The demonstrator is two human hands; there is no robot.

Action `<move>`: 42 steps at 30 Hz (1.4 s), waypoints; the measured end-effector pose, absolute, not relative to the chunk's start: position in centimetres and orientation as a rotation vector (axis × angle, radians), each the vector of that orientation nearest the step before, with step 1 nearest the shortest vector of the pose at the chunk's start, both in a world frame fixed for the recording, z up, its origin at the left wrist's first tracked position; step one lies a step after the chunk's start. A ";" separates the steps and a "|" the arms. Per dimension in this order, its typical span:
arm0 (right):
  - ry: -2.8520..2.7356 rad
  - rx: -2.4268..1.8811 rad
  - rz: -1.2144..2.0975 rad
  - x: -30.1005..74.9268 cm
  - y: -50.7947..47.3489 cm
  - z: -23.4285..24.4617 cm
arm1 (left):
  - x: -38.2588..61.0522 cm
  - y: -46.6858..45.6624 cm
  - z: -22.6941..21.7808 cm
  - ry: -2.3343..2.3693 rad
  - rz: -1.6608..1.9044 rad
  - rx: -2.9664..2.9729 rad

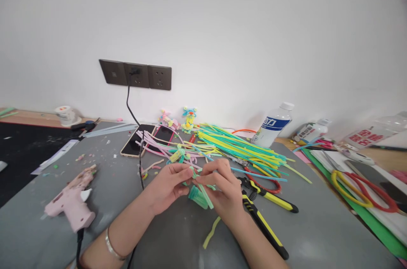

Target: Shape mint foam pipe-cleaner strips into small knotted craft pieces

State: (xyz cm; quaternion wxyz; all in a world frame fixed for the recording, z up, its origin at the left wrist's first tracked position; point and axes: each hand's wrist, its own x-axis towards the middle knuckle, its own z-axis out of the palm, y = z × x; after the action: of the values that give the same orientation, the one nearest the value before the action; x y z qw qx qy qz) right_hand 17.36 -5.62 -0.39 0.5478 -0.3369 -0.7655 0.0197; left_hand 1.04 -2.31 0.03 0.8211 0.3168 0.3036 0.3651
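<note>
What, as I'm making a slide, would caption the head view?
Left hand and right hand hold pale green strips, a pile of yellow and teal strips beyond.

On the wall ahead of me is a dark socket panel (pixel 159 77), with a black cable (pixel 127 99) plugged into its middle part; below it a phone (pixel 134 147) lies on my grey bench (pixel 305 231); a white cup (pixel 66 116) sits off to my left, near a black mat (pixel 19 154); to my right I have a blue-labelled bottle (pixel 273 124), then a bottle with red lettering (pixel 369 132); nearer me, scissors (pixel 365 202) with yellow and red handles rest over white paper (pixel 394 227) and a green sheet (pixel 380 235).
</note>
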 end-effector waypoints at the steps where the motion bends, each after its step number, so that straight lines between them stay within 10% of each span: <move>1: -1.809 -0.788 0.060 17.3 -5.6 -0.4 | 1.1 -2.3 0.1 0.642 0.772 0.672; 18: -1.875 -0.835 -0.187 16.7 -5.6 -0.2 | 1.6 -2.5 -0.5 0.636 0.880 0.663; 42: -1.702 -0.705 0.724 18.3 -5.0 0.4 | 1.4 -2.9 -0.4 0.688 0.834 0.860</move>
State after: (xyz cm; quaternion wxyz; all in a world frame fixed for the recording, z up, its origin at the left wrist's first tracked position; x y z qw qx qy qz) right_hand 18.30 -5.04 0.44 0.5489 -0.2978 -0.7187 0.3057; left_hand 1.39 -2.85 -0.39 0.7707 0.3966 0.3173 0.3848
